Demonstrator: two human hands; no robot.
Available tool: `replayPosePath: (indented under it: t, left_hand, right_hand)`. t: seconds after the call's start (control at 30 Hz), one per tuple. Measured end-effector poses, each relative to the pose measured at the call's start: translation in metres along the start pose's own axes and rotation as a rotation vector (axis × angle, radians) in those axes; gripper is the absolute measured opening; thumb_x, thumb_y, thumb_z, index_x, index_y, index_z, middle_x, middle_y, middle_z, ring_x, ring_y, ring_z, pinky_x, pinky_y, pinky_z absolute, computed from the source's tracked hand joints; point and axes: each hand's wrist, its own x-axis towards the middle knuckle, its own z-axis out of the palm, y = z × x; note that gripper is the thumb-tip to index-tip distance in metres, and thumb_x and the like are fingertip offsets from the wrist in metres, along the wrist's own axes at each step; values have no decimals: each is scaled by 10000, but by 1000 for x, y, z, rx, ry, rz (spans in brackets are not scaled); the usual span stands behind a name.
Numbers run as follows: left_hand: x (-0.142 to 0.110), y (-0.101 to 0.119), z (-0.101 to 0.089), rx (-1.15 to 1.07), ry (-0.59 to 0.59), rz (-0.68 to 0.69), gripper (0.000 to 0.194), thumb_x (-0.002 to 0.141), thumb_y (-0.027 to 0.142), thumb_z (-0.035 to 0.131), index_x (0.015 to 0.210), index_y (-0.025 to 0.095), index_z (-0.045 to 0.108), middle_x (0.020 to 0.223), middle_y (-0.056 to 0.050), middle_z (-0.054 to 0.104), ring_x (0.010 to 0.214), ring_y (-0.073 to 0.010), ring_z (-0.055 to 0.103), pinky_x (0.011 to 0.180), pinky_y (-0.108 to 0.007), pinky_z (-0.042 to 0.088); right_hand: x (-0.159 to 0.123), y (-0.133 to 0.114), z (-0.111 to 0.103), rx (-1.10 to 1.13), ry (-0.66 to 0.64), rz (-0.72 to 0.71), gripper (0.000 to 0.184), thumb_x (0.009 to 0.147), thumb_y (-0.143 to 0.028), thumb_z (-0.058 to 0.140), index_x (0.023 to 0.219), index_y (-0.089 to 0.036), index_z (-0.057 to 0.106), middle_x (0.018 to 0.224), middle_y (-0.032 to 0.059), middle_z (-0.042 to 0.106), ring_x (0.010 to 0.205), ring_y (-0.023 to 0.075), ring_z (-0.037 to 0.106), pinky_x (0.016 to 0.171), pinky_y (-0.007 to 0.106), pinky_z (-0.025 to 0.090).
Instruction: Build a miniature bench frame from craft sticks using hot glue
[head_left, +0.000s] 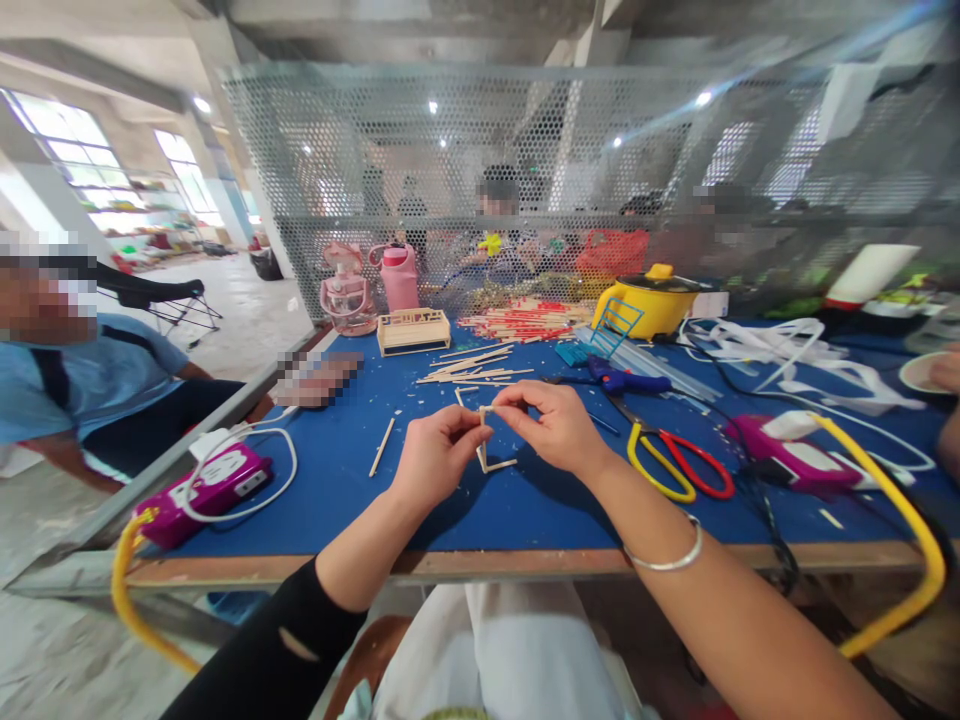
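Note:
My left hand (442, 447) pinches a small frame of thin wooden sticks (482, 455) above the blue tabletop. One stick of this frame stands roughly upright, and another sticks out to the right at its lower end. At the top of the frame, my right hand (551, 425) pinches the end of a short wooden stick (486, 410) against it. The fingertips hide part of the joint. A single loose stick (382, 447) lies left of my left hand. Beyond both hands is a pile of loose sticks (472, 367), with a blue glue gun (630, 378) to its right.
Scissors (679, 462) with yellow and red handles lie right of my right hand. Purple power strips (217, 490) with cables sit on both sides. Behind are a small wooden model (414, 332), pink bottles (399, 277), a yellow pot (646, 305) and a mesh screen. A person sits at left.

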Motion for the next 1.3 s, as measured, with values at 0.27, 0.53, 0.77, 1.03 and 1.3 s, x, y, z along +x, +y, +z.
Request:
replayPosePath:
  t: [0.27, 0.53, 0.77, 1.03, 1.3]
  left_hand:
    - [1, 1, 0, 6, 5, 6, 194, 773, 354, 613, 782, 160, 624, 697, -17, 687, 556, -116, 592, 532, -215, 471]
    - [0, 1, 0, 45, 9, 12, 198, 775, 354, 611, 786, 158, 627, 701, -20, 689, 577, -120, 600, 545, -217, 471]
    - [-1, 1, -1, 38, 0, 11, 204, 779, 362, 607, 789, 159, 626, 705, -20, 686, 577, -119, 599, 538, -215, 469]
    - [0, 2, 0, 22, 2, 2, 202, 774, 361, 610, 780, 160, 627, 698, -21, 685, 562, -120, 595, 530, -219, 466]
    - [-1, 0, 0, 10, -4, -16, 210, 777, 372, 603, 773, 163, 627, 694, -24, 682, 582, -128, 600, 538, -221, 472]
  right_hand:
    - [0, 0, 0, 9, -1, -9, 107, 835, -222, 554, 806, -188, 652, 770, 18, 676, 686, 124, 596, 643, 234, 449]
    - [-1, 0, -1, 10, -2, -11, 103, 833, -215, 557, 805, -181, 651, 772, 18, 676, 680, 117, 592, 639, 223, 444]
    - [-1, 0, -1, 14, -9, -10, 105, 834, -216, 555, 803, -190, 651, 769, 16, 674, 683, 123, 594, 644, 234, 450]
    - [-1, 0, -1, 14, -4, -12, 103, 835, -218, 553, 808, -193, 650, 781, 15, 678, 694, 124, 600, 648, 234, 452]
    - [1, -1, -2, 17, -18, -32, 100, 836, -187, 548, 799, -190, 640, 767, 13, 670, 707, 123, 601, 669, 234, 451]
